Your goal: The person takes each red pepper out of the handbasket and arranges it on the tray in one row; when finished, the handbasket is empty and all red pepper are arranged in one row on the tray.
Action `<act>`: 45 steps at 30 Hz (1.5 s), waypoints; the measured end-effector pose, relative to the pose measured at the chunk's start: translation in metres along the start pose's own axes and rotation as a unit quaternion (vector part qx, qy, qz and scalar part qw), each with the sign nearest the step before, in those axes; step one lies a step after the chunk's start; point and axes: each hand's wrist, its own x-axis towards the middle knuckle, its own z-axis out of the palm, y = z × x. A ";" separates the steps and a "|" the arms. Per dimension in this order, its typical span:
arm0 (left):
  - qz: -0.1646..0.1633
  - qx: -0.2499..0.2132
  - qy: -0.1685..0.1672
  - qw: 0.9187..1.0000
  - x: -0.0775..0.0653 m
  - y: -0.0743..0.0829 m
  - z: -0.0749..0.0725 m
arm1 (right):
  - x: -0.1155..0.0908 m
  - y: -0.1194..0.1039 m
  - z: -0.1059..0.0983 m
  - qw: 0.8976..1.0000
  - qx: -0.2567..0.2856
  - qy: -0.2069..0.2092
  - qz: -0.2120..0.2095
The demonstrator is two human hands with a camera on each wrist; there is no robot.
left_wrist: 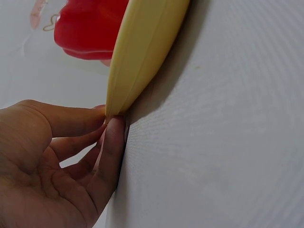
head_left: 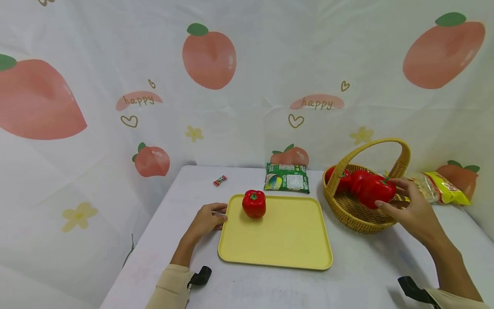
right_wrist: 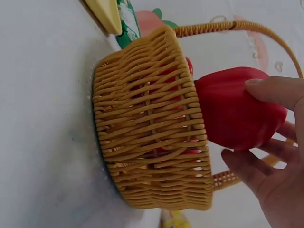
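In the head view a yellow tray [head_left: 285,240] lies on the white table, and one red bell pepper [head_left: 254,204] stands near its back left corner. The left hand [head_left: 207,221] pinches the tray's left edge between thumb and fingers, clearly seen in the left wrist view. At the right, the right hand [head_left: 414,210] grips another red bell pepper [right_wrist: 237,107] at the rim of a woven basket [right_wrist: 147,118] with a tall handle. More red peppers [head_left: 339,180] sit in the basket, partly hidden by the held one.
A green snack packet [head_left: 287,177] lies behind the tray, near the cloth backdrop. A small red wrapped candy [head_left: 220,180] rests at the back left. Right of the basket is a yellow and clear snack bag [head_left: 444,188], partly behind the hand.
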 end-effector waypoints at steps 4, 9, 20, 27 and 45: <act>0.002 0.000 -0.002 1.000 0.000 0.000 0.000 | -0.005 -0.005 -0.002 1.000 -0.013 0.006 -0.027; 0.002 0.002 -0.003 1.000 0.000 0.001 0.000 | -0.013 -0.016 0.002 0.996 0.000 0.017 -0.082; 0.006 -0.001 -0.003 1.000 0.000 -0.001 -0.001 | -0.018 -0.055 0.033 0.983 0.031 0.016 -0.179; 0.006 0.002 0.002 1.000 0.001 -0.002 -0.001 | -0.010 -0.071 0.058 0.978 0.022 0.006 -0.207; 0.007 -0.002 -0.001 1.000 -0.002 0.000 0.001 | 0.022 -0.079 0.119 0.977 0.078 -0.100 -0.174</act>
